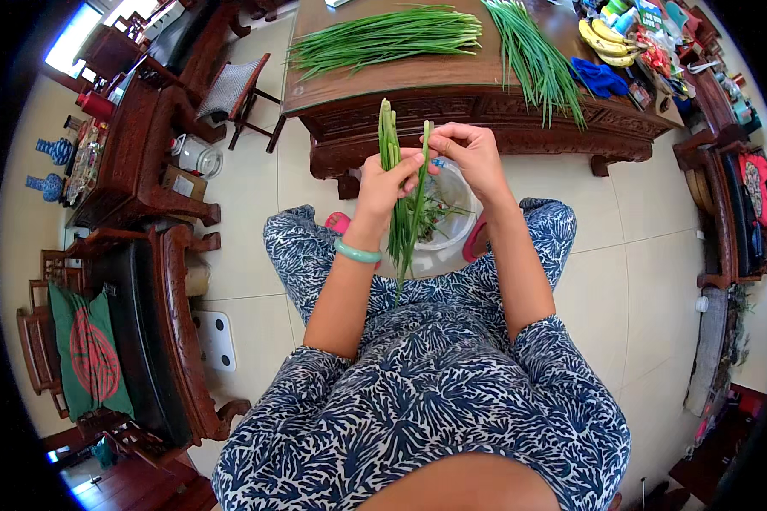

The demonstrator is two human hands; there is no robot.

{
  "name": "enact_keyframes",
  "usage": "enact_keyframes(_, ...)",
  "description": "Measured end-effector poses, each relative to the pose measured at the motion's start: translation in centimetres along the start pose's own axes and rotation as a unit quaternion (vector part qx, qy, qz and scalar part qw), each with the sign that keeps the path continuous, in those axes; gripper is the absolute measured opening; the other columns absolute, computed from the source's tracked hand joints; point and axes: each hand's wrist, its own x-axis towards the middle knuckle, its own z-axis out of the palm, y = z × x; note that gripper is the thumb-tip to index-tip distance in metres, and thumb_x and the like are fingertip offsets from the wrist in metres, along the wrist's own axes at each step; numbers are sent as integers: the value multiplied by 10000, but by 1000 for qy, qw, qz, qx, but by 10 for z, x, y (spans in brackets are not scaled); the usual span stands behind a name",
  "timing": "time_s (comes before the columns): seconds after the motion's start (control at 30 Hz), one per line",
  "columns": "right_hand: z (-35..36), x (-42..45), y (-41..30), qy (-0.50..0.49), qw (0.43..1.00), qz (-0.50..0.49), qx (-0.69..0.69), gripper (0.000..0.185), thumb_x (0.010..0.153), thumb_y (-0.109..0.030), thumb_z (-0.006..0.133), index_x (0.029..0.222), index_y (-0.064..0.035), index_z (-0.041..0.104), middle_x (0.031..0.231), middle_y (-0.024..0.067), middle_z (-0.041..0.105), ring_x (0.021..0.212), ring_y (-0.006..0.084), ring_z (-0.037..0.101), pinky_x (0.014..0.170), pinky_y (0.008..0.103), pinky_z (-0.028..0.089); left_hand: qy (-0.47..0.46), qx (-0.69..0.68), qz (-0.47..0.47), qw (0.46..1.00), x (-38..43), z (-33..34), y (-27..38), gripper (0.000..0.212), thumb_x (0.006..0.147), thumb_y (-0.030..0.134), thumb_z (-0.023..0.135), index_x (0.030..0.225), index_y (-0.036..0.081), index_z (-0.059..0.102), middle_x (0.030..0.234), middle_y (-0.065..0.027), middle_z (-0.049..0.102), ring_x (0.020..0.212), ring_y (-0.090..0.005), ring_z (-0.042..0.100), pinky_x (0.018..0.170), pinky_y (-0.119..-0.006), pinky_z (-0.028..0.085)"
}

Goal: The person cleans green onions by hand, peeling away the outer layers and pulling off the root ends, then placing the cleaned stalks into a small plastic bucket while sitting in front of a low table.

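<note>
My left hand (390, 175), with a pale green bangle (357, 251) on its wrist, holds a small bunch of long green leaf stalks (388, 135), pale ends up, leaves hanging down. My right hand (465, 150) pinches near the upper end of a single stalk (426, 144), just right of the bunch; the left fingers touch it too. Below the hands, a whitish plastic tub (450, 236) on the floor holds leafy scraps (436, 207). On the wooden table ahead lie a wide pile of the same greens (390, 38) and, to its right, another pile (537, 64) whose leaves hang over the edge.
Bananas (607, 41), a blue cloth (599, 78) and packets crowd the table's right end. The carved wooden table (422, 92) stands close ahead. A folding stool (240, 89) is front left; a dark bench (147, 332) and a white scale (216, 340) are at left. Pink slippers (337, 222) flank the tub.
</note>
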Motion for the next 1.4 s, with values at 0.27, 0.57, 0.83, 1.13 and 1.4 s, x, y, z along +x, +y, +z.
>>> enact_keyframes(0.27,-7,7,7,73,976,-100,-179,111,775,-78,677,846,6,690,784,62,679,693,113,614,651,238,481,-148,-173,-111,967,6,-16,-3,282,878,129,564,1077,-70,572,777,-45,576,542,-41,411,468,-164,320)
enact_keyframes(0.57,-51,-16,107,61,827,39,-557,160,678,-131,721,825,-68,716,724,176,655,682,305,654,642,344,510,11,-65,-28,997,7,-7,3,278,864,125,602,1076,-56,595,871,-119,653,540,-41,434,450,-166,322)
enact_keyframes(0.83,8,8,25,32,979,-125,-160,214,868,-163,583,924,23,673,863,86,677,730,163,620,680,310,500,28,-16,-12,999,13,-4,-7,238,868,113,609,1044,-46,614,899,-130,668,532,-51,460,439,-181,322)
enact_keyframes(1.13,30,10,-2,105,984,-134,-47,168,911,-154,561,847,-4,603,752,4,599,612,60,503,548,218,428,75,65,22,995,14,-1,-4,210,852,97,638,1024,-22,626,758,-9,620,522,-46,490,430,-186,324)
enact_keyframes(1.4,47,12,-15,131,984,-91,-80,166,756,-112,737,807,11,637,687,1,613,608,46,539,557,198,453,65,170,105,978,9,10,3,109,844,53,626,940,7,600,729,20,558,569,-52,471,471,-207,369)
